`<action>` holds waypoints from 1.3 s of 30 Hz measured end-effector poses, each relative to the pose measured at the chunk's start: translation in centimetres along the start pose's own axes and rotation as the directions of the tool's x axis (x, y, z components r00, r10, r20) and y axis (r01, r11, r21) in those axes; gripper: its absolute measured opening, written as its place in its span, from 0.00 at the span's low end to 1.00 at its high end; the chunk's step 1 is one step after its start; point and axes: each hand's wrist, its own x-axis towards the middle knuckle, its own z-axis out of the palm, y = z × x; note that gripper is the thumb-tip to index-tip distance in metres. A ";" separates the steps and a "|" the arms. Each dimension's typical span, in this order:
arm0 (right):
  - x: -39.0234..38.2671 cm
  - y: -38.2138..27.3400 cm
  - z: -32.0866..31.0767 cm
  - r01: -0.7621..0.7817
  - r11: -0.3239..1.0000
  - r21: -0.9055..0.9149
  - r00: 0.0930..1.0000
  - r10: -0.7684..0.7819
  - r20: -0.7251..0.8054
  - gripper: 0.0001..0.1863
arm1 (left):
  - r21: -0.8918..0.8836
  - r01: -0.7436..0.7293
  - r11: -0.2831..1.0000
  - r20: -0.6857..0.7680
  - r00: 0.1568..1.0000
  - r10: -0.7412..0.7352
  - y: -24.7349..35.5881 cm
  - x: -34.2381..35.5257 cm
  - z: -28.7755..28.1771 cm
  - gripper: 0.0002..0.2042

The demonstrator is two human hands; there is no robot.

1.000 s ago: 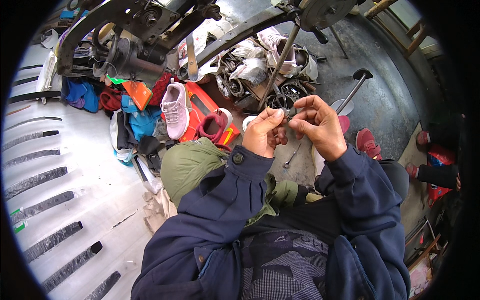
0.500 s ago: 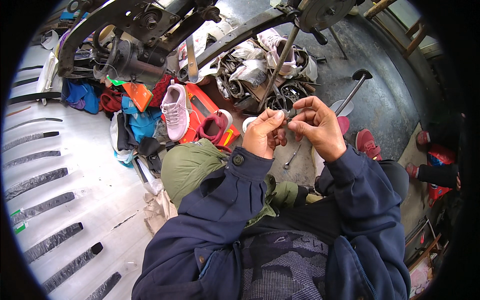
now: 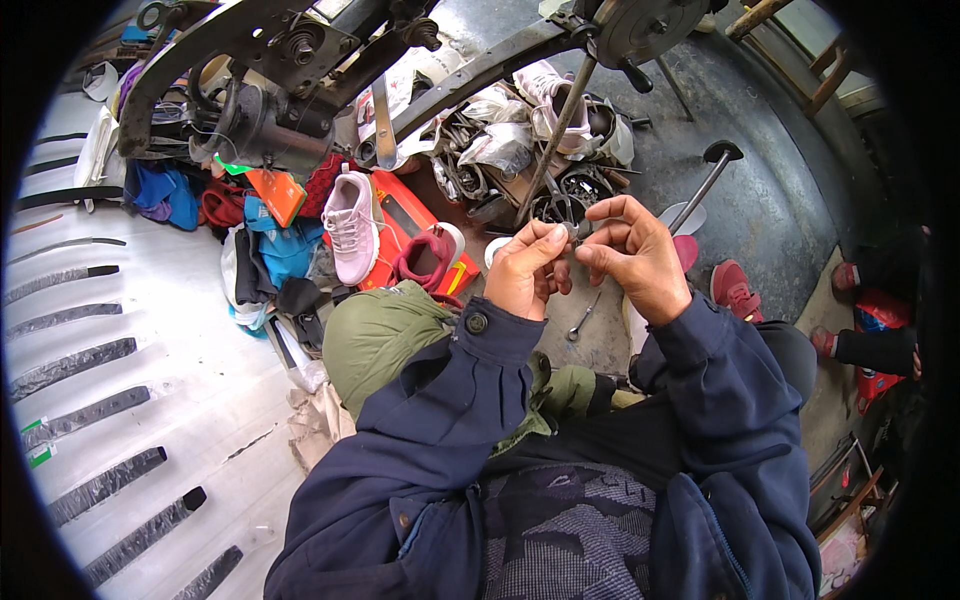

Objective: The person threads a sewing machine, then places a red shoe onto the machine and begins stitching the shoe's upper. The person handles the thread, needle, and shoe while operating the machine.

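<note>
My left hand (image 3: 522, 268) and my right hand (image 3: 648, 262) are raised close together in front of me, fingertips almost meeting. Between thumb and forefinger, the left pinches a small grey metal piece (image 3: 571, 231), mostly covered by the fingers. The right thumb and forefinger are pinched at its edge; whatever they hold is too small to name. Just beyond the hands are open containers of small metal parts (image 3: 585, 186) and a pliers-like tool (image 3: 558, 203). Below them, a slim metal tool (image 3: 583, 318) lies on the floor.
A dark metal machine (image 3: 278, 125) with a handwheel (image 3: 645, 30) overhangs the far side. A pink sneaker (image 3: 350, 230), a red shoe (image 3: 424, 258) and an orange shoebox (image 3: 400, 205) lie left of my hands. A rod stand (image 3: 705, 187) rises at right; another person's leg (image 3: 875, 348) is farther right.
Both hands keep nearly the same place and the same pinched pose. Only a very slight shift of the fingers around the small metal piece shows.
</note>
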 end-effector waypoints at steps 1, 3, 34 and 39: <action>0.0 0.0 0.0 -0.003 1.000 -0.004 1.000 0.003 -0.002 0.20 | 0.003 -0.002 1.000 -0.001 1.000 0.002 0.0 0.0 0.0 0.07; 0.0 0.0 0.0 -0.001 1.000 -0.005 1.000 0.001 0.005 0.20 | 0.007 -0.003 1.000 -0.004 1.000 0.003 0.0 -0.1 0.1 0.07; -0.1 -0.2 0.0 -0.031 0.999 -0.009 0.998 0.032 0.049 0.20 | 0.060 0.027 0.998 0.008 1.000 -0.028 -0.2 0.4 -0.4 0.09; -0.1 -0.2 0.1 -0.032 0.999 -0.001 0.998 0.032 0.054 0.20 | 0.079 0.020 0.997 0.004 1.000 -0.020 -0.1 0.3 -0.3 0.10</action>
